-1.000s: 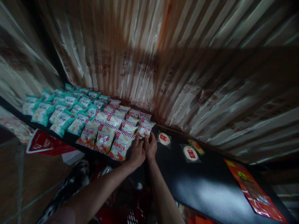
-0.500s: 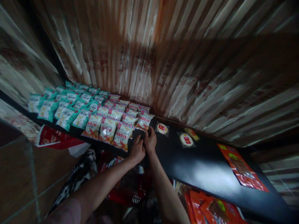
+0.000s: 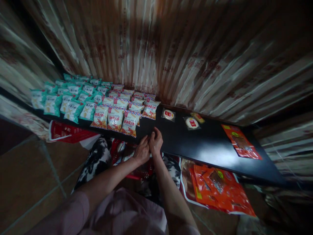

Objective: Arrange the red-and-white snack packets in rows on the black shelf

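Observation:
My left hand [image 3: 142, 151] and my right hand [image 3: 156, 142] are close together at the front edge of a black shelf [image 3: 171, 140]. The fingers of both hands are loosely bent and a little apart, and I see nothing held in them. Just beyond them, a white-and-orange snack bag [image 3: 129, 123] with a striped top edge stands at the front of its group. Another such bag [image 3: 150, 108] stands farther back, at the right end of that group. To the right of it lies a round white item in a clear wrapper [image 3: 168, 114].
Several teal snack bags [image 3: 70, 109] fill the shelf's left end. A second wrapped round item [image 3: 192, 123], a small yellow packet [image 3: 197, 117] and an orange packet [image 3: 241, 141] lie rightward. Below are red baskets [image 3: 73, 132] and orange packets [image 3: 220, 186]. A pleated curtain [image 3: 146, 49] hangs behind.
Both hands have drawn back from the rightmost striped bag toward the shelf's front edge. The view has shifted, showing more of my lap and the orange packets below. The bags keep their places.

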